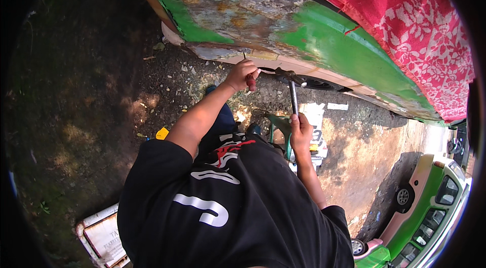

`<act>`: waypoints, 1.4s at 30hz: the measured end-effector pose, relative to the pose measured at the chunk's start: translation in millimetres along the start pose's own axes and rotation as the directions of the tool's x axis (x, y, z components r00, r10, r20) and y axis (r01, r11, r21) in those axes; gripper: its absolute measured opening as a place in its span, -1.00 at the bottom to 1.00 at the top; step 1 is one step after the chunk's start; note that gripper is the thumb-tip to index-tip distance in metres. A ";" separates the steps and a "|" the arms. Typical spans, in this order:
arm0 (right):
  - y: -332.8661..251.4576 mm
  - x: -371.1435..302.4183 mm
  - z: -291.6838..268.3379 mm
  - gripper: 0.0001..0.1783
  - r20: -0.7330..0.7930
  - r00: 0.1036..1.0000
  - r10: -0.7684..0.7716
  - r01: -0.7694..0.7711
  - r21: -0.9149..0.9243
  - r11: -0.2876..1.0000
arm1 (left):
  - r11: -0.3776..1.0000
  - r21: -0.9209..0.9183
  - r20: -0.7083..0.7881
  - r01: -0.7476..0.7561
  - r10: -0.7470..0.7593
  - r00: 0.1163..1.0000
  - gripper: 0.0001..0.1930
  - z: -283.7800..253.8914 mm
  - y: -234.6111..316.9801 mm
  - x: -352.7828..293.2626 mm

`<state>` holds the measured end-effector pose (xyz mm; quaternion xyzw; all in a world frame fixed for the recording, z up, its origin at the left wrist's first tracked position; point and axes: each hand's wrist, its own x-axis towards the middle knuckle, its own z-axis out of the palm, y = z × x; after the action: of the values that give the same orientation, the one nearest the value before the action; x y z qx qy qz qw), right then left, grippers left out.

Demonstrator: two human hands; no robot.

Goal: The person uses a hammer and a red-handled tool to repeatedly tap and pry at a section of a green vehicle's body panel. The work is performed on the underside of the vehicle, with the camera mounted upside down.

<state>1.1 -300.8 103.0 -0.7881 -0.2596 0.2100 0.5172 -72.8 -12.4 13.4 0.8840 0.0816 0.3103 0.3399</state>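
Left hand (pixel 241 75) clasps red-handled tool (pixel 251 83), right hand (pixel 301 134) hammer (pixel 294 98); tyre (pixel 324 85) partly behind hammer, red cloth (pixel 374 7) over bodywork (pixel 344 50).

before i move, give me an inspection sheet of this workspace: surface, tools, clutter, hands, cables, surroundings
Surface: green vehicle panel with bare, rust-brown patches; littered dirt ground below.
Tools: hammer; red-handled tool, thin shaft at the panel's lower edge, contact unclear.
Clutter: yellow scrap; white sheets.
Hands: left hand grips the red-handled tool; right hand grips the hammer's handle.
Cables: nothing seen.
Surroundings: red patterned cloth over the vehicle; another vehicle at right.
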 end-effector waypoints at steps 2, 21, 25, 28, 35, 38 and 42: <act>1.6 1.1 -0.1 -0.61 0.031 0.999 -0.018 0.018 -0.028 0.999 | 1.000 -0.004 -0.011 -0.023 0.023 1.000 -0.66 0.4 -0.2 1.3; -2.0 3.8 2.3 -0.63 0.060 0.998 -0.009 0.016 -0.131 0.991 | 1.000 -0.019 0.014 0.008 -0.008 1.000 -0.67 -0.5 -1.0 0.5; -4.6 4.4 2.2 -0.64 0.061 0.998 -0.018 0.025 -0.125 0.992 | 1.000 -0.006 0.016 0.021 -0.021 1.000 -0.67 0.5 -4.4 0.0; -1.9 2.8 2.2 -0.65 0.080 0.996 -0.036 0.048 -0.159 0.986 | 1.000 0.007 0.016 0.019 -0.019 1.000 -0.68 2.3 -6.9 2.5; 16.7 -4.3 16.1 -0.69 0.123 0.968 -0.220 0.241 -0.190 0.952 | 1.000 0.021 0.090 -0.009 0.007 0.996 -0.72 5.3 -8.0 2.6; 21.1 7.4 19.9 -0.69 0.171 0.982 -0.086 0.135 -0.297 0.945 | 0.997 0.055 0.136 -0.050 0.042 0.990 -0.75 7.5 -6.8 1.4; 6.2 -6.2 3.7 -0.69 0.083 0.991 -0.103 0.113 -0.119 0.986 | 0.997 0.055 0.158 0.052 -0.060 0.986 -0.74 5.2 -4.2 3.4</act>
<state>-4.7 -304.1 96.3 -0.7947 -0.3341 0.1953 0.4676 -66.6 -10.8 9.4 0.9117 0.0867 0.2267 0.3316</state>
